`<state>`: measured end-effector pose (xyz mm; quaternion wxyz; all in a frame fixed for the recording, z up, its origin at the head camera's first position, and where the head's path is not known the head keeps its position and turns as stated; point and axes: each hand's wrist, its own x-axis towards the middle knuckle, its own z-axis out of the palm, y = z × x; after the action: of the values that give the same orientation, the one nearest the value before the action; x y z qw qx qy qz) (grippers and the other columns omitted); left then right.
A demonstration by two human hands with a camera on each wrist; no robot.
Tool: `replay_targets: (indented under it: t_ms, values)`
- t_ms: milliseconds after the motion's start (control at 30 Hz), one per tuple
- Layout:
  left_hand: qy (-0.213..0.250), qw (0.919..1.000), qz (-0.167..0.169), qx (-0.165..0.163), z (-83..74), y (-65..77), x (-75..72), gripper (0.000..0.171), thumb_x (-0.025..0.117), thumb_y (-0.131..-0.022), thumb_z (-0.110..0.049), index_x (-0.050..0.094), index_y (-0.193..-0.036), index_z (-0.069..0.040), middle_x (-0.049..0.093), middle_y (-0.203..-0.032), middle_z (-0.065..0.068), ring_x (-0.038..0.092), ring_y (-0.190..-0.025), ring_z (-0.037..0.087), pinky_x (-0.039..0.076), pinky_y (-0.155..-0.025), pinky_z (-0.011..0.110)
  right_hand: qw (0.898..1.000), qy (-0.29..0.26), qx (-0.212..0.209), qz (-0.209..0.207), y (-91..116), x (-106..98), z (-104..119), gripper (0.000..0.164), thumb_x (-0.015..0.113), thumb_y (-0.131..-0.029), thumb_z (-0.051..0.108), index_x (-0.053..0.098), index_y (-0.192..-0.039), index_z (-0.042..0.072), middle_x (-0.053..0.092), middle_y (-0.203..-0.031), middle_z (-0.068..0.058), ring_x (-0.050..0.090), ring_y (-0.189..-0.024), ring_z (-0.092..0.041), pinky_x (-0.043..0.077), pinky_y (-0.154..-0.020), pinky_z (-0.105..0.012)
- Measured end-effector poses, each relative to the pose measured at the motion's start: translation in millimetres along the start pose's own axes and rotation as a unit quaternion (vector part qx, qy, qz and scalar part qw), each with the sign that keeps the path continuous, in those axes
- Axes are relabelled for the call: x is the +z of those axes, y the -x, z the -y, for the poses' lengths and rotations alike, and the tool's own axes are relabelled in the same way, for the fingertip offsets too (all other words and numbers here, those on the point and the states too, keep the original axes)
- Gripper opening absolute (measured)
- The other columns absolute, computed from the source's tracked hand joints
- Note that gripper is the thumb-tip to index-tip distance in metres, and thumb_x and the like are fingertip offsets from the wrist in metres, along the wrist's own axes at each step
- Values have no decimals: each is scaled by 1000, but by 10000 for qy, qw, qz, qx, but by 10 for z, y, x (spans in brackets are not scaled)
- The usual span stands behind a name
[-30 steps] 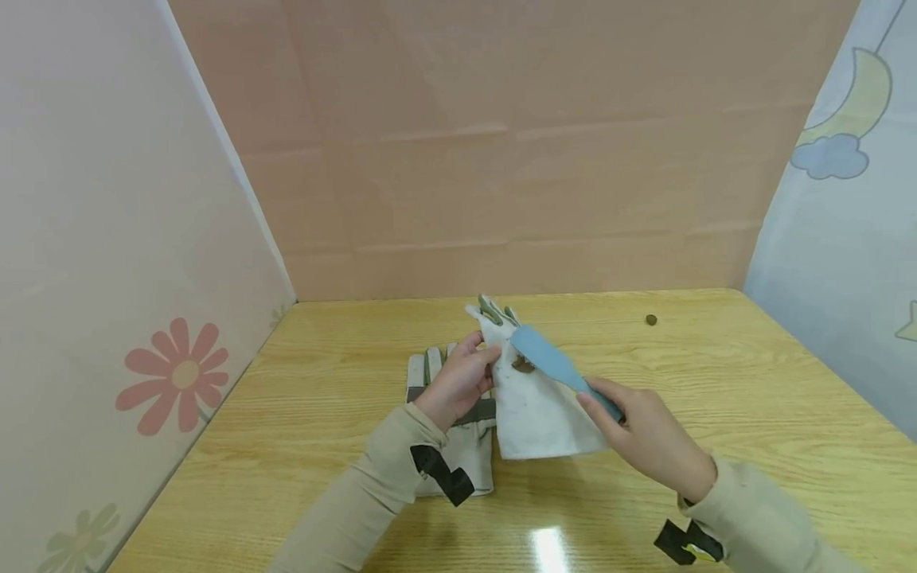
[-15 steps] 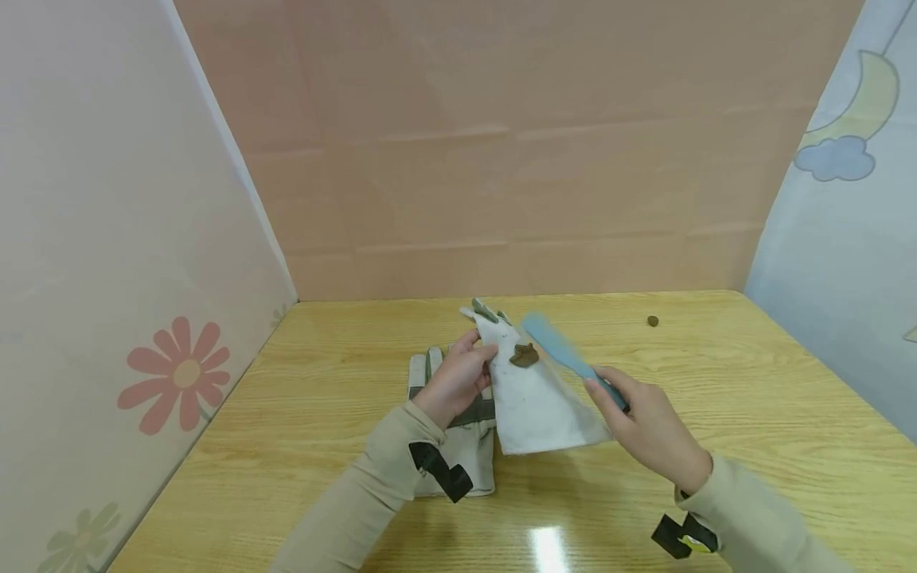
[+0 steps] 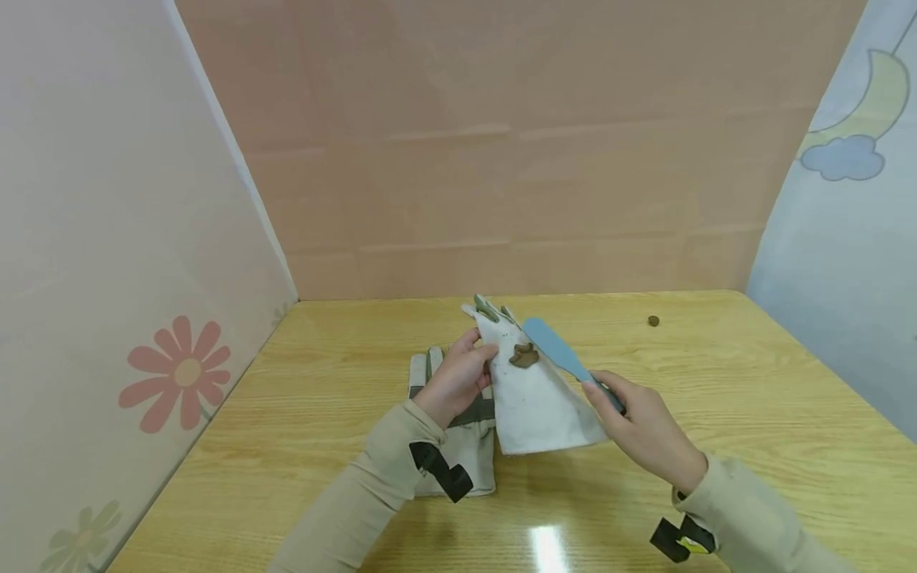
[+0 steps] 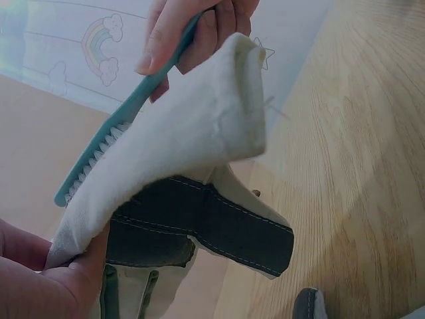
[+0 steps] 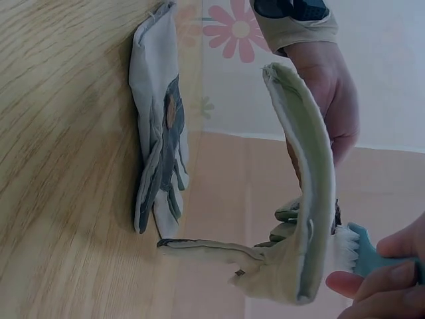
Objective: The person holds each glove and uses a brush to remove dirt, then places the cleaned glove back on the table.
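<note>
My left hand (image 3: 458, 378) pinches a white work glove (image 3: 537, 418) near its finger end, holding it tilted above the table with the wide cuff toward me. A dark brown, mud-like patch (image 3: 524, 356) clings to the upturned face. My right hand (image 3: 645, 422) grips a blue brush (image 3: 555, 348) by its handle. In the left wrist view, the white bristles (image 4: 99, 151) of that brush face the glove and sit right at its fabric. The glove's dark panel (image 4: 159, 219) hangs underneath. On the table beneath my left arm lies a second glove (image 3: 469, 461), partly hidden by the arm.
A small brown lump (image 3: 653, 321) lies toward the back right of the wooden table (image 3: 286, 446). Behind the table rises a tan backdrop (image 3: 501, 175). Patterned panels flank it, with a pink flower (image 3: 188, 372) on the left one.
The brush has shifted slightly up and right along the glove, uncovering the brown patch that its head partly hid before. My left hand has kept its hold with little movement.
</note>
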<state>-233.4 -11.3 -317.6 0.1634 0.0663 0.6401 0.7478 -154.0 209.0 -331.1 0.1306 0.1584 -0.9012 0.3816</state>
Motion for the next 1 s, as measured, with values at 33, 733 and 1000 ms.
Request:
replay_targets:
  t_ms: [33,733,1000]
  values:
    - [-1,10000,-16,-14,0,1,1,42,34,-101,-10,31,-143,-11,53,-129,19,60,-91,10,48,-76,23,10000,9,-26,-7,5,-1,11,30,45,-99,18,59,-120,1,27,-54,8,20,-44,2,29,-41,-21]
    - [-133,9999,-83,-38,54,-15,-19,42,34,-101,-10,31,-143,-7,57,-116,15,53,-73,5,44,-73,21,9974,396,-600,60,57,105,86,27,53,-95,12,61,-115,-3,70,-94,-16,51,-59,4,42,-50,-19]
    - [-189,9998,-51,-91,45,-6,-16,43,33,-101,-11,30,-144,-8,52,-130,20,58,-87,8,46,-77,22,9957,366,-854,-31,80,103,99,19,54,-94,10,63,-108,1,61,-67,0,27,-44,7,33,-42,-18]
